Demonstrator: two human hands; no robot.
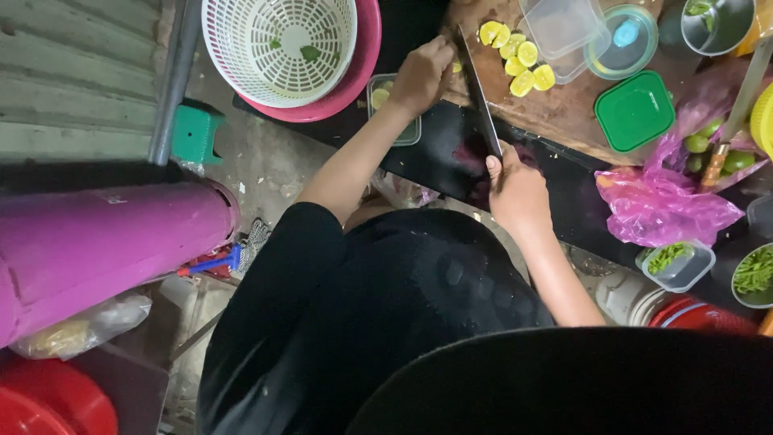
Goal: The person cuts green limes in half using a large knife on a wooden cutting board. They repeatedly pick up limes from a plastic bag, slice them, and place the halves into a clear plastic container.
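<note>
Head view: my right hand [518, 191] is clamped on the handle of a long knife [478, 95] lying across the wooden board [555, 113], while my left hand [422, 74] closes on a lime piece at the board's left edge. Beside the cut lime halves [519, 60] sit a clear tub [564, 32] and a square green lid [634, 110]; a pink bag [664, 201] crowds the right edge, leaving little open board.

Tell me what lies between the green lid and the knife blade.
Head view: bare wooden board fills most of the stretch between the green lid and knife blade, with cut lime pieces just above the line.
</note>
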